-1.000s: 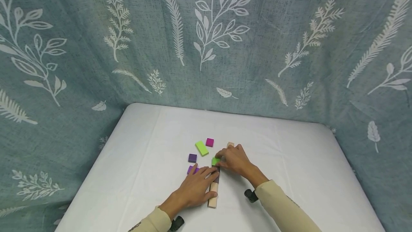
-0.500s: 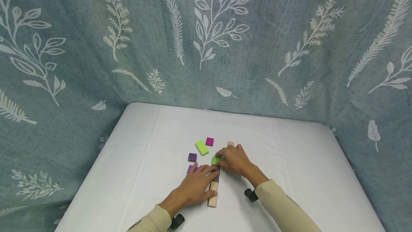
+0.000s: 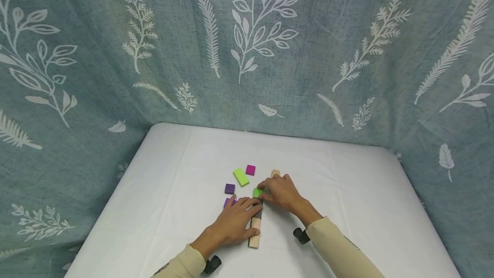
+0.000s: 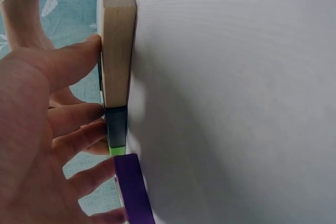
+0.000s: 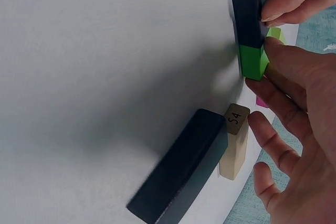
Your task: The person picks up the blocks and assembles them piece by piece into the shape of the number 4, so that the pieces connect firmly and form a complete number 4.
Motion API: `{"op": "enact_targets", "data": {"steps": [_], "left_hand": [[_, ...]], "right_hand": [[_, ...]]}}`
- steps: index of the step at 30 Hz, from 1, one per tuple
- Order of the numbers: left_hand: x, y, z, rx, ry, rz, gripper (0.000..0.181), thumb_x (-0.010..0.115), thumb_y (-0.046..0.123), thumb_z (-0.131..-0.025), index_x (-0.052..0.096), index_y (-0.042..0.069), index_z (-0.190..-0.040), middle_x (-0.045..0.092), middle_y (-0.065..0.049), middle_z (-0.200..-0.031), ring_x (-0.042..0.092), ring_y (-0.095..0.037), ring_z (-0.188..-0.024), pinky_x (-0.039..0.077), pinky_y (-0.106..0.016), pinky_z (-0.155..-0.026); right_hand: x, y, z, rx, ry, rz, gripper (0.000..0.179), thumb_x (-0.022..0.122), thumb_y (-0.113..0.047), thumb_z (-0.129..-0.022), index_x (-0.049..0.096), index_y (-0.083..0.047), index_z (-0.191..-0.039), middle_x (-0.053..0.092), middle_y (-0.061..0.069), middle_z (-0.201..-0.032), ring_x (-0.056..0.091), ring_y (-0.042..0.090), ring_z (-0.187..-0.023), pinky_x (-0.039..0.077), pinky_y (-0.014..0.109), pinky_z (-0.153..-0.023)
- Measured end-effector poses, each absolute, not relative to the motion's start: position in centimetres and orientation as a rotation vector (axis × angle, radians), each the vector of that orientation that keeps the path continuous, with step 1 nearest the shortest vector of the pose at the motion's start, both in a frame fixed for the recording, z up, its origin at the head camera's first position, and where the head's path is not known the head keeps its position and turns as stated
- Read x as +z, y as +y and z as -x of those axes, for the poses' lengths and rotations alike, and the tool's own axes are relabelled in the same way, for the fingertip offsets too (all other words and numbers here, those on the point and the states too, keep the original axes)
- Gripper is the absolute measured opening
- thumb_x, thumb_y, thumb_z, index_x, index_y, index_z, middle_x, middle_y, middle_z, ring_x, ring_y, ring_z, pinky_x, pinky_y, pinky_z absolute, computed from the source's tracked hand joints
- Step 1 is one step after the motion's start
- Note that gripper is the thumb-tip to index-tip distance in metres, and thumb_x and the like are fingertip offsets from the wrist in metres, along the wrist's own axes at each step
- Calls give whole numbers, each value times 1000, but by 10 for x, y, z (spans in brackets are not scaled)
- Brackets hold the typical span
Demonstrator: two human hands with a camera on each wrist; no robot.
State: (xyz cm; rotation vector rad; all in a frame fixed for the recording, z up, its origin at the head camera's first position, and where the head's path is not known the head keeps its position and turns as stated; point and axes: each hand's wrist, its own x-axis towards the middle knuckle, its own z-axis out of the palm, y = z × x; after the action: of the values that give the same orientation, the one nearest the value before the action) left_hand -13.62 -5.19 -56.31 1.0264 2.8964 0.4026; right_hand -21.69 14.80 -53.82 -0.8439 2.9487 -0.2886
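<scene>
Evidently little has changed in the head view: the left hand [image 3: 233, 224] and right hand [image 3: 283, 191] keep their places and the blocks lie as they did, so we read this as a steadying pause over the row [image 3: 255, 224]. That row points toward the far edge of the white surface [image 3: 185, 175], roughly midway between its left and right edges: a pale wooden block [image 3: 254, 242] nearest us, then a dark block [image 3: 257, 215], then a green block [image 3: 257, 192] at the far end. To the row's left lie a lime block [image 3: 241, 177], a magenta block [image 3: 251, 170] and a dark purple block [image 3: 230, 188].

From the left wrist, we see that grip wide and loose, thumb and fingers laid against the row's side. The pale wood shows grain and a "56" on its end; a violet block [image 4: 134, 188] sits by the outer fingertips.

From the right wrist, the grip is narrow, thumb and finger pinching the green block, bright, smooth and apparently flush with the dark one. Nearby lie another dark block [image 5: 178, 167] and a marked wooden block [image 5: 234, 145].
</scene>
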Motion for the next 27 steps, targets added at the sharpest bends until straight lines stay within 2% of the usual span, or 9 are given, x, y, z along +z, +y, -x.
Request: {"op": "enact_targets", "data": {"steps": [10, 15, 19, 27], "left_hand": [[-562, -52, 134, 423, 2876, -1022, 69, 64, 56, -94, 50, 19, -150, 45, 1, -154, 40, -24, -142, 29, -63, -114], [-563, -54, 136, 491, 2866, -995, 75, 62, 58, -94, 43, 19, -155, 40, 0, -158, 34, -25, -147, 23, -61, -118], [-562, -56, 141, 537, 2834, -976, 79, 62, 60, -92, 39, 21, -157, 35, -1, -161, 29, -24, -149, 19, -59, -120], [-559, -59, 152, 547, 2759, -990, 85, 64, 63, -90, 36, 22, -158, 29, -4, -164, 26, -23, -150, 22, -51, -121]], "right_hand": [[-541, 154, 215, -291, 2949, 855, 33, 80, -39, -87, 78, -22, -115, 74, -8, -111, 60, 16, -96, 40, 39, -78], [-537, 162, 211, -341, 2974, 852, 37, 80, -40, -87, 76, -21, -119, 74, -8, -113, 61, 17, -99, 41, 38, -78], [-533, 172, 207, -366, 3002, 854, 43, 78, -44, -87, 73, -20, -123, 73, -6, -114, 62, 20, -101, 44, 41, -80], [-537, 198, 196, -445, 3043, 793, 59, 81, -50, -82, 67, -18, -130, 67, 4, -123, 59, 28, -114, 47, 51, -92]]}}
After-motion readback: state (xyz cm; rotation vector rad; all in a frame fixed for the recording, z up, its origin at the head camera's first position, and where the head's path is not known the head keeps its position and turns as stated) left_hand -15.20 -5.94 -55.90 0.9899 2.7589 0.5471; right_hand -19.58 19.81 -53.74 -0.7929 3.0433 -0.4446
